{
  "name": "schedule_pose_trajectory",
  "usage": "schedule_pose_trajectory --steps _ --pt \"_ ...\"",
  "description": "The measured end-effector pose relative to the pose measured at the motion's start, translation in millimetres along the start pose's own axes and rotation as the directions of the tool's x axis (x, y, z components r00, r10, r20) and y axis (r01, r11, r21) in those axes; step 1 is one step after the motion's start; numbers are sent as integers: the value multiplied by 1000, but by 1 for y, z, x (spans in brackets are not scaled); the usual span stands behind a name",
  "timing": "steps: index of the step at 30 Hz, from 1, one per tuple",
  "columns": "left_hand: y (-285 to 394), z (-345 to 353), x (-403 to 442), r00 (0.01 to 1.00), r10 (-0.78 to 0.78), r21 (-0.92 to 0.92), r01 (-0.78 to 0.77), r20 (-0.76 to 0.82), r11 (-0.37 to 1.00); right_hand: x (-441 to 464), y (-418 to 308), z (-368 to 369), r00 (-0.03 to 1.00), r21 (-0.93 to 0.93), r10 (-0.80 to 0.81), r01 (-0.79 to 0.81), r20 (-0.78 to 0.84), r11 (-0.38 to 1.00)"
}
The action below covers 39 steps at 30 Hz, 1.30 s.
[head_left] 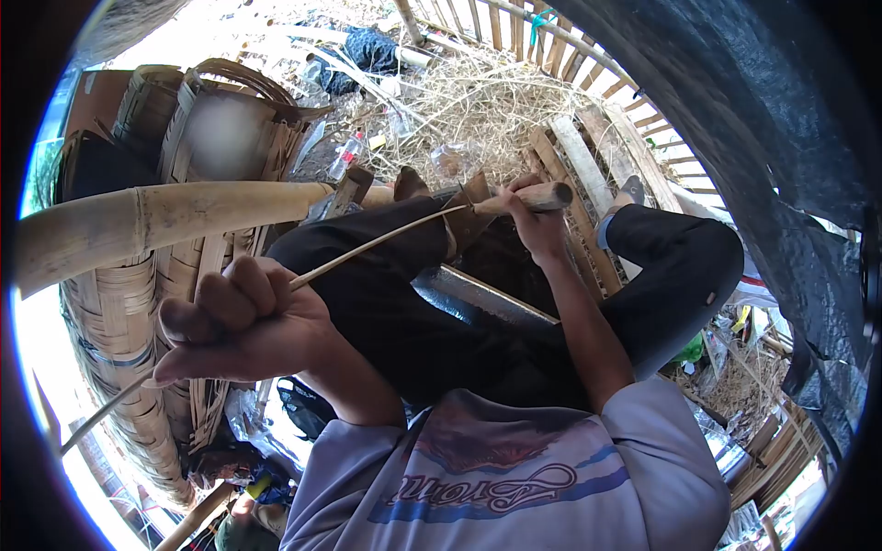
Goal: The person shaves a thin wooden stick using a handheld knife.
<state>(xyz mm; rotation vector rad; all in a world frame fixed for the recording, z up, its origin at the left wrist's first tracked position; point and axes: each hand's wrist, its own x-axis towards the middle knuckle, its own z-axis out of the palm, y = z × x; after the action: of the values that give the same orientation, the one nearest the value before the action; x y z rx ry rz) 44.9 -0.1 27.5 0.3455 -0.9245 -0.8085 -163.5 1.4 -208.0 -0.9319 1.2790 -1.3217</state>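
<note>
My left hand (243, 317) is closed around a thin bamboo strip (377, 241), which sticks out past the fist at both ends. The strip runs up and to the right, toward my other hand. My right hand (533, 220) grips a light wooden handle (548, 196) that looks like a knife's. A dark narrow blade shows near the strip's far end; whether they touch is hard to tell. Just beyond lies a thick bamboo pole (175, 216), coming in from the left edge toward my knees.
Woven bamboo baskets (115, 317) are stacked at the left. Straw (487, 101) covers the ground ahead, near a plastic bottle (347, 154) and wooden planks (588, 161). A slatted bamboo fence (588, 60) stands at the upper right. Dark sheeting (763, 119) hangs at the right.
</note>
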Motion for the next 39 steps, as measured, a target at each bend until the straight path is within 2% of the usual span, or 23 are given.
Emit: schedule_pose_trajectory --steps 3,4,5,6,7,9,11,14,15,17,18,21,22,23,25,26,29,30,33,34,35,37,39 --pt "-1 2 -2 1000 -4 99 5 -6 995 -3 20 1 995 10 -103 103 15 995" --pt "-2 4 -2 1000 -15 153 15 -1 988 -4 37 1 987 -48 -160 160 1 986" --pt "-4 4 -1 1000 -14 140 14 3 990 -3 54 -1 975 -108 -221 219 -8 970" --pt "-4 3 1 999 -35 37 36 -17 999 0 58 -4 987 -220 -161 157 0 963" --pt "-4 2 2 998 -61 -57 59 -33 997 1 63 -8 986 -217 -165 160 -3 963" --pt "-2 3 2 998 -46 1 46 -31 999 -1 38 -5 1000 11 -3 4 -25 1000" --pt "-1 2 1 999 -26 59 29 -45 998 -2 23 -5 1000 -19 -21 21 -18 1000" --pt "0 3 1 998 -50 11 50 -38 999 2 41 -7 987 -13 -163 163 -14 987" --pt "-1 6 1 997 -30 95 37 -72 995 -1 45 -10 985 -16 -170 169 -21 985" --pt "-4 11 5 997 8 170 7 -83 985 2 45 -14 999 -85 8 -12 -52 996" --pt "-4 10 5 991 22 225 7 -129 974 5 44 -13 994 -27 -22 19 -104 999" --pt "-3 10 3 982 47 307 11 -181 952 2 16 -16 997 59 51 -47 -66 997" --pt "-4 12 3 982 60 322 0 -179 947 0 20 -13 995 54 -52 57 -87 997" --pt "-7 12 1 982 57 319 4 -181 948 -4 30 -12 995 51 -51 55 -89 997" --pt "-17 17 -1 974 137 575 -9 -179 818 -6 59 -15 995 -148 -17 3 -96 989" --pt "-17 22 0 974 143 568 -18 -176 823 0 53 -13 990 -70 -19 9 -137 998" --pt "-11 27 4 959 139 480 -4 -248 877 7 30 -18 989 -31 22 -27 -145 999" --pt "-10 20 7 969 117 444 -8 -218 896 7 29 -15 985 -6 -72 72 -158 997" --pt "-8 12 6 981 76 370 -4 -181 929 -4 25 -7 986 -75 -149 144 -73 987" --pt "-8 13 5 985 63 324 -6 -164 946 -4 59 -8 995 -129 -99 94 -32 987" --pt "-10 16 5 985 64 313 -11 -158 950 -4 54 -11 993 -132 -110 104 -40 986" --pt "-12 20 6 963 106 450 17 -248 893 -8 45 -12 996 -108 -35 26 -80 994" --pt "-11 19 8 967 88 422 21 -238 906 -3 33 -12 996 -22 -47 46 -81 999"
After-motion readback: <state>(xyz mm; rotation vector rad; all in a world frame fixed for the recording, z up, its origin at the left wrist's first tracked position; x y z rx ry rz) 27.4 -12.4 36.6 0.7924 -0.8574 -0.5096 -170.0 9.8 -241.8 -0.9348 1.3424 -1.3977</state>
